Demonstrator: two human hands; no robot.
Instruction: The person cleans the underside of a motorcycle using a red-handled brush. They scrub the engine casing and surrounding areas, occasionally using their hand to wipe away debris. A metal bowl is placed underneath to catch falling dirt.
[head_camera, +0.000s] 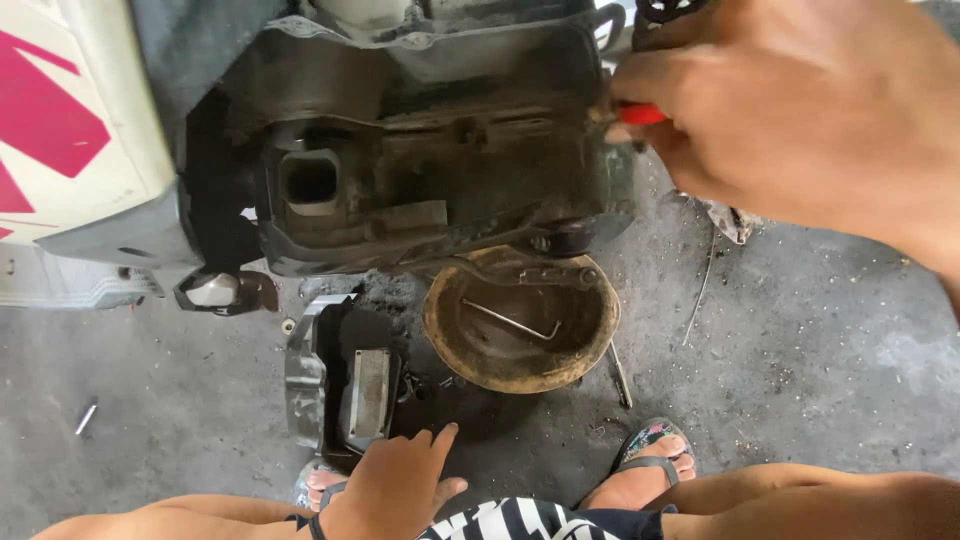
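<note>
Your right hand (800, 110) is clenched on a red-handled tool (640, 114), its tip at the right edge of the grimy engine housing (420, 170). Hold it square and push steadily. Your left hand (392, 490) rests loose and empty above the knee, near the black cover (345, 380) on the floor.

both arms are bare, with no sleeves showing. the left hand (392, 487) has a thin dark band at its wrist, and the right hand (790, 110) wears nothing. black-and-white patterned shorts (530, 520) cover the lap, and grey-strapped sandals (650, 462) with patterned soles are on the feet.
</note>
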